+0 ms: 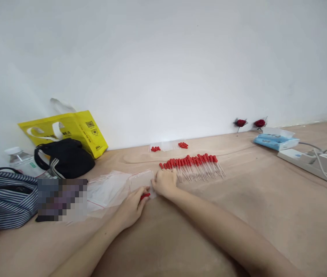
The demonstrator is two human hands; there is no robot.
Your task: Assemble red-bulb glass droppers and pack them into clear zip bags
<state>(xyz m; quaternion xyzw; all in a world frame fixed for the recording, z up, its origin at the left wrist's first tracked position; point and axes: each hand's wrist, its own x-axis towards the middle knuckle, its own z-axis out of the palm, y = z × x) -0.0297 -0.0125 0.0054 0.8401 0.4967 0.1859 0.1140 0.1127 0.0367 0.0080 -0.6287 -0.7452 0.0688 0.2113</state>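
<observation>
My left hand [133, 206] rests on the wooden table [238, 215], fingers pinched on a small red-capped dropper [145, 196] at the mouth of a clear zip bag [140, 179]. My right hand [165, 182] is curled with its fingers pressing on the same bag's right edge. Just right of it lies a row of several red-capped glass droppers [193, 166], side by side. More clear zip bags [107, 190] lie in a loose pile to the left.
Two small heaps of red caps [183, 145] sit near the wall. At left stand a yellow bag [73, 129], a black bag [65, 157], a striped bag [5, 198] and a water bottle [21, 159]. Tissue packs [275, 140] and a power strip [316, 161] lie at right.
</observation>
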